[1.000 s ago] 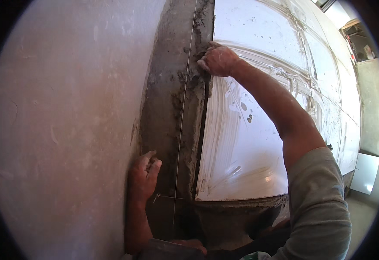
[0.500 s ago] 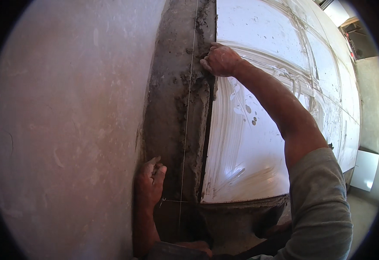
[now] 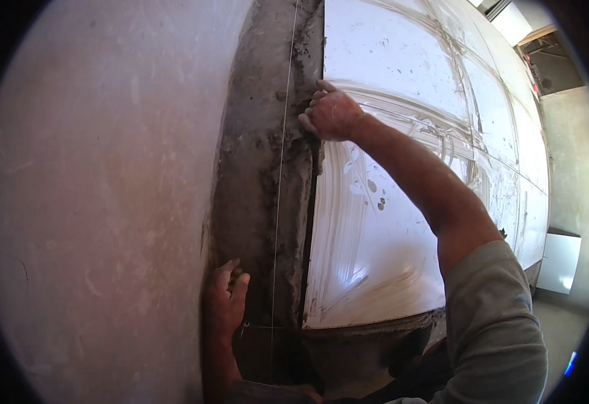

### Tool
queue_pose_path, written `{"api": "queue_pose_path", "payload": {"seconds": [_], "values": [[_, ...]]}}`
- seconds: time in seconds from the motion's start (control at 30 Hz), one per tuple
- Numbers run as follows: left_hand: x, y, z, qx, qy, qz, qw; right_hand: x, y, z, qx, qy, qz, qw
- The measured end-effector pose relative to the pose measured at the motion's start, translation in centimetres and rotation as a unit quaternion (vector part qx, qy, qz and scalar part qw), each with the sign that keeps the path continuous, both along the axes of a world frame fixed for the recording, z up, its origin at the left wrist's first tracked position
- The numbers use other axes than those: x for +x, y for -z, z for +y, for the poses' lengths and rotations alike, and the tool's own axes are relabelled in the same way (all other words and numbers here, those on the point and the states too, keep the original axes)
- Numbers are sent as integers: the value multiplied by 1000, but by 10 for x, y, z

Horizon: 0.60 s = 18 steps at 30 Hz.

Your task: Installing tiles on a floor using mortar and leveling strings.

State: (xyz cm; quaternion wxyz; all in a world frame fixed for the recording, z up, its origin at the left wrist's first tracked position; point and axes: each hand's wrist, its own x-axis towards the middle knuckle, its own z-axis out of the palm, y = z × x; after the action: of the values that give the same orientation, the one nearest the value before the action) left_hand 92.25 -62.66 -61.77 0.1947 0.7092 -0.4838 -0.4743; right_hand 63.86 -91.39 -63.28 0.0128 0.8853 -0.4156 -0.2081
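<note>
My right hand (image 3: pixel 333 115) rests at the left edge of a large white floor tile (image 3: pixel 375 242), its fingers bent down over the edge beside the grey mortar strip (image 3: pixel 244 182). The index finger points along the seam with the tile beyond. Whether those bent fingers hold anything is hidden. Low on the left, my left hand (image 3: pixel 227 293) is curled close to the pale wall (image 3: pixel 106 202), with thumb and fingers drawn together. What lies in its grip, if anything, is too dark to make out. A thin taut string (image 3: pixel 279 202) runs lengthwise over the mortar strip, between my hands.
More white tiles (image 3: pixel 389 47), smeared with grey slurry, spread away to the right. A short cross string (image 3: pixel 259 327) meets the long one near my left wrist. A loose white panel (image 3: pixel 559 264) stands at the far right by another wall (image 3: pixel 570 161).
The whole view has shifted, so everything sits slightly lower and further left. Both hands stay at nearly the same spots; the right index finger is a little more stretched out.
</note>
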Motion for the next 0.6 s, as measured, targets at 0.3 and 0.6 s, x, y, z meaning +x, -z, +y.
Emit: {"api": "queue_pose_path", "payload": {"seconds": [0.3,0.6], "values": [[-3,2,-5,23,42,-41,998,-3,15,39,-80,72,-209,972],[-2,3,-5,7,46,-42,998,-2,34,71,-117,173,-292,933]]}}
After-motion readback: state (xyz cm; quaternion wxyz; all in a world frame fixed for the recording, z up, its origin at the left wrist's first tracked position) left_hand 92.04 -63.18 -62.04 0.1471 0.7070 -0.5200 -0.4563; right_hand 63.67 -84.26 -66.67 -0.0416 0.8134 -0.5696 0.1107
